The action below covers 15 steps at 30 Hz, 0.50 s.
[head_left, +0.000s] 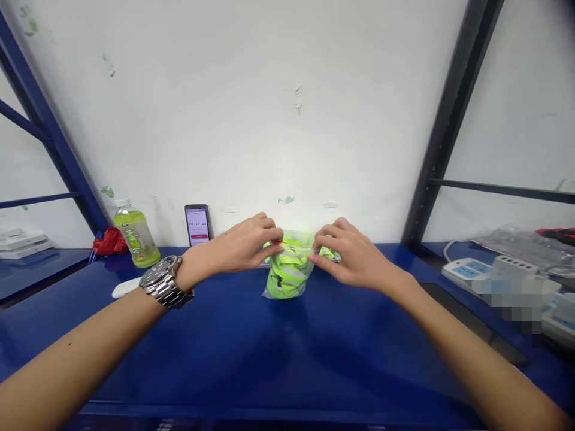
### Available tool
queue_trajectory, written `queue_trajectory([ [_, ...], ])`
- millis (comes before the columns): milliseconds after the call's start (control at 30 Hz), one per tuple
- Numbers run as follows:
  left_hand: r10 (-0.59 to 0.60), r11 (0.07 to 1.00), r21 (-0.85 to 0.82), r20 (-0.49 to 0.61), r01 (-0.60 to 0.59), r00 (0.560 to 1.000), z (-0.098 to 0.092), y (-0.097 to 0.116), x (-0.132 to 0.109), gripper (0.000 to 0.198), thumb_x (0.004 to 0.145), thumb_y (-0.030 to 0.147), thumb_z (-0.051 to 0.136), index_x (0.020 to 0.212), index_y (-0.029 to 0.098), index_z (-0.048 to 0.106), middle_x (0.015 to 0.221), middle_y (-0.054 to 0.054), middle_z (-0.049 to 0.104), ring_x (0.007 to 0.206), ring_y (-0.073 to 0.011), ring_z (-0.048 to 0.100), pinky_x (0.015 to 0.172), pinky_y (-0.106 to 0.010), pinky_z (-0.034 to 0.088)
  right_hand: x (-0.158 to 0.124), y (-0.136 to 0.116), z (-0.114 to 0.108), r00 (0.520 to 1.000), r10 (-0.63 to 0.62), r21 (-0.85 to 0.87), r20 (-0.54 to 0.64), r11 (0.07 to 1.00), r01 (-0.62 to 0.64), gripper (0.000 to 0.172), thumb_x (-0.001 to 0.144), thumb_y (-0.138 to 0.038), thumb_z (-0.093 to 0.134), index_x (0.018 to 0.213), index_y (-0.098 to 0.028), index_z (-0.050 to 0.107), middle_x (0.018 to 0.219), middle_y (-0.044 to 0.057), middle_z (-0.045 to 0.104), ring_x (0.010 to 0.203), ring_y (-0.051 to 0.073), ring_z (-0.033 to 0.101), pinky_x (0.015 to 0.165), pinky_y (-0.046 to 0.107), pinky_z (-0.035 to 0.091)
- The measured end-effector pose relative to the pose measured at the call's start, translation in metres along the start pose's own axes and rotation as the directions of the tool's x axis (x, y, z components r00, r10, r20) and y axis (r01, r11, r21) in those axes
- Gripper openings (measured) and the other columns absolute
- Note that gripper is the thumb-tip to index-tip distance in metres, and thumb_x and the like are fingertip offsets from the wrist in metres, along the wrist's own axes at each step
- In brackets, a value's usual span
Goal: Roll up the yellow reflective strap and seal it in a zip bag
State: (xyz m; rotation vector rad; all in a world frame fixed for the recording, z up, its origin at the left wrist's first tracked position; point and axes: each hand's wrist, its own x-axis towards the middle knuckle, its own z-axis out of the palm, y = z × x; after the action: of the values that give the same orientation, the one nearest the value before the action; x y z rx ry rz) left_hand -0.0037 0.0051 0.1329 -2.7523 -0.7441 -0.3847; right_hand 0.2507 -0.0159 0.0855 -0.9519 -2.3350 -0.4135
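A clear zip-lock bag (288,276) packed with folded neon-yellow fabric with pale grey bands stands in front of me, over the blue tabletop (251,353). Its red-lined top edge runs level between my hands. My left hand (249,239), with a metal watch (165,281) on the wrist, pinches the left end of that edge. At the right end, my right hand (344,248) pinches it between thumb and fingers. Behind the bag, more neon-yellow material (331,254) shows in part; the rest of it is hidden.
A green-labelled drink bottle (136,233) leans at the back left beside a red cloth bundle (110,241). A phone (197,225) with a timer stands against the wall. A white object (126,288) lies near my left wrist. Power strips (471,270) and a dark flat device (467,320) lie right.
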Motion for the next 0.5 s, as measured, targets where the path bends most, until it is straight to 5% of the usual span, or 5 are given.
queue_trajectory([
  [167,-0.027,0.997,-0.073,-0.037,0.024,0.999,0.002,-0.006,-0.002,0.024,0.095,0.034,0.043,0.097,0.019,0.062,0.106,-0.009,0.05,0.093,-0.0203,0.05,0.081,-0.034,0.044,0.0,0.004,-0.004,0.999,-0.016,0.031,-0.052,0.999,0.018,0.018,0.092,-0.037,0.052,0.092,-0.021,0.062,0.104,0.01,0.058,0.096,0.025,0.046,0.082,0.04,0.043],
  [367,-0.05,0.986,-0.154,0.043,0.056,0.998,0.002,-0.017,-0.002,0.03,0.097,0.037,0.041,0.115,0.024,0.061,0.125,-0.008,0.051,0.097,-0.0188,0.058,0.086,-0.032,0.045,-0.008,0.008,-0.002,0.999,0.047,0.134,-0.004,0.99,-0.047,0.017,0.093,-0.034,0.049,0.095,-0.024,0.062,0.117,0.011,0.048,0.111,0.027,0.042,0.088,0.043,0.044],
  [500,-0.006,0.981,-0.195,0.086,0.023,0.996,0.0,-0.02,0.004,0.027,0.097,0.033,0.042,0.11,0.023,0.062,0.109,-0.005,0.066,0.095,-0.0176,0.061,0.083,-0.028,0.043,-0.007,0.009,-0.003,0.999,0.044,0.175,0.005,0.984,-0.044,0.019,0.094,-0.035,0.047,0.098,-0.025,0.063,0.119,0.011,0.049,0.114,0.027,0.042,0.093,0.045,0.042],
])
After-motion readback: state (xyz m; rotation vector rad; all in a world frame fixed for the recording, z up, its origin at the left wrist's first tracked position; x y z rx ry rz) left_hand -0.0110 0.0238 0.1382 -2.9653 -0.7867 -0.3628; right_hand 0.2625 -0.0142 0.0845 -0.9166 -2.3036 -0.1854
